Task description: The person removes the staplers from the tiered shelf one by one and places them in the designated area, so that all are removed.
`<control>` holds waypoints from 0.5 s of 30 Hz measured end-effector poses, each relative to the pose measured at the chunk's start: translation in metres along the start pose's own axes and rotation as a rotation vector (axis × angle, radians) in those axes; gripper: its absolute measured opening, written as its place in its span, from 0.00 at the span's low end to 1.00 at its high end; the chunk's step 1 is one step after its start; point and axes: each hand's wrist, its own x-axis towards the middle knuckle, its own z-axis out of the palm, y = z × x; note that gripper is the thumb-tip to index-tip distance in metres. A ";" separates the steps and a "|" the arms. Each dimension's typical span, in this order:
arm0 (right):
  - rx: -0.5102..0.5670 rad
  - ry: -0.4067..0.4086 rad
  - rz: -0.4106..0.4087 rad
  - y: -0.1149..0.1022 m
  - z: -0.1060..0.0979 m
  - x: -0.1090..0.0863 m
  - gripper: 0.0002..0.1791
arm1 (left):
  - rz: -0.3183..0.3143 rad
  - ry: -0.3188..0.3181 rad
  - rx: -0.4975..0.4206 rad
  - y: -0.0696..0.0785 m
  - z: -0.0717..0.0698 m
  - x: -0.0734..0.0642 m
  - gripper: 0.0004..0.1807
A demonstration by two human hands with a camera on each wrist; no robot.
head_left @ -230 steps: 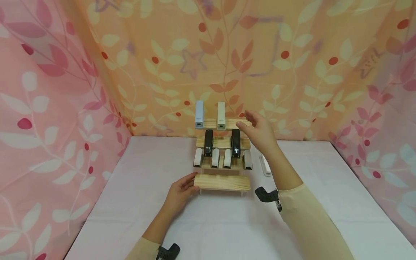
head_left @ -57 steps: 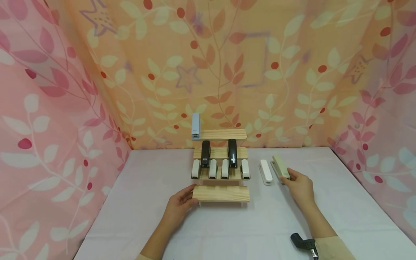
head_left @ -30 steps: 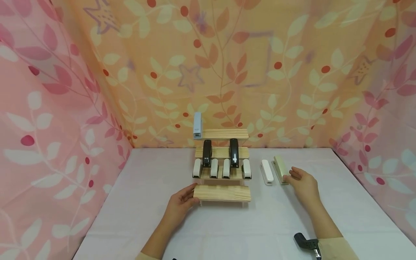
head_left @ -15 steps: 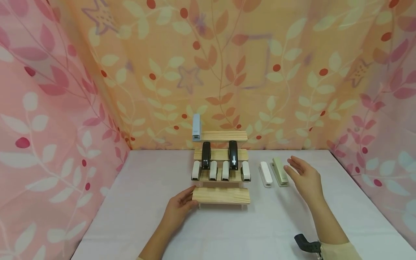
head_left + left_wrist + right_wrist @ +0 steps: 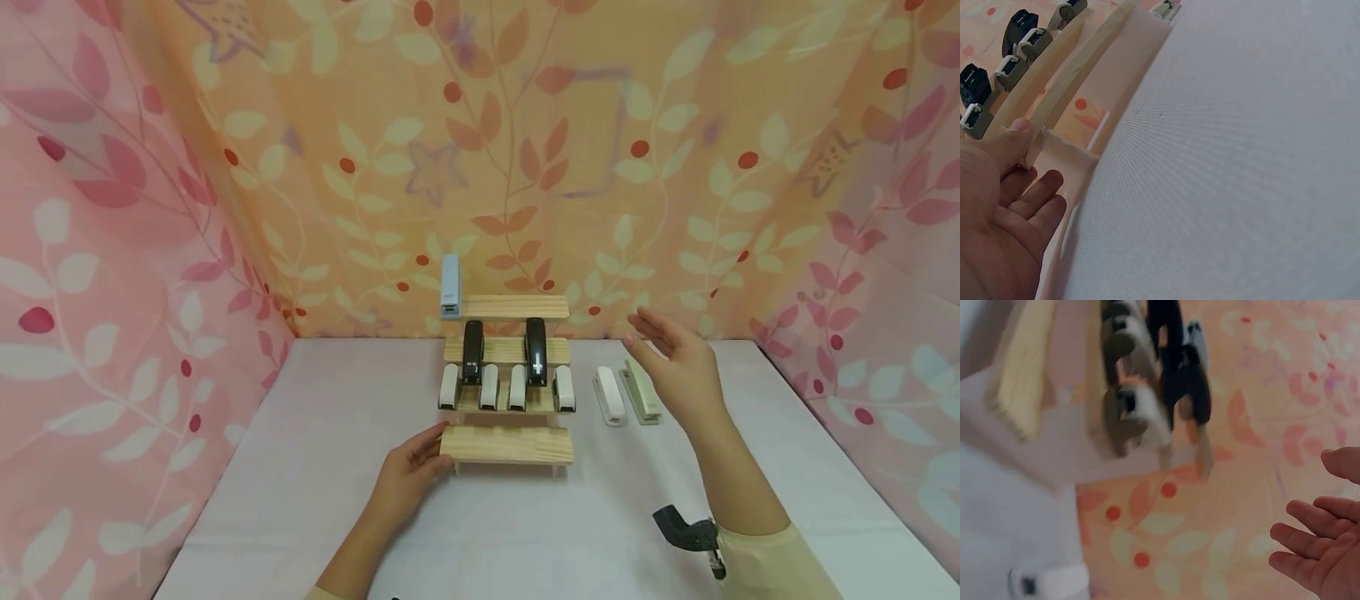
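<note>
A tiered wooden rack stands on the table, and my left hand grips the left end of its lowest shelf. The left wrist view has the thumb at the shelf's end, other fingers below. My right hand is raised beside the rack, fingers spread and holding nothing, partly overlapping a pale green stapler on the table. A white stapler lies alongside it. On the rack are a light blue stapler at top left, two black staplers and several small white staplers.
White cloth covers the table. Patterned curtains enclose it at the back and on both sides. The rack's back shelf stands near the rear curtain.
The pale green stapler has gone from the top shelf to the table, right of the white one. My right hand let it go and moved up and left. The left hand stays on the rack.
</note>
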 end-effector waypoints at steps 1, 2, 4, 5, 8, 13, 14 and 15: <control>0.013 -0.005 -0.020 -0.007 0.003 0.002 0.34 | 0.000 -0.001 -0.005 0.000 0.000 0.000 0.32; 0.029 -0.012 -0.032 -0.015 0.007 0.005 0.34 | 0.001 -0.002 -0.006 0.000 0.000 0.000 0.32; 0.092 -0.036 -0.048 -0.029 0.014 0.009 0.34 | 0.001 -0.002 -0.004 0.000 0.000 -0.001 0.32; 0.109 -0.048 -0.052 -0.037 0.018 0.011 0.33 | 0.001 -0.004 -0.005 0.000 0.000 -0.001 0.32; 0.149 -0.087 -0.054 -0.058 0.029 0.016 0.34 | 0.002 -0.011 -0.004 0.001 0.000 -0.001 0.32; 0.116 -0.125 -0.101 -0.087 0.052 0.029 0.35 | 0.006 -0.015 0.003 0.001 0.000 -0.002 0.32; 0.114 -0.133 -0.109 -0.092 0.057 0.032 0.36 | 0.006 -0.014 0.005 0.001 0.000 -0.001 0.32; 0.123 -0.138 -0.116 -0.097 0.062 0.035 0.35 | 0.004 -0.013 0.007 0.002 0.000 -0.001 0.32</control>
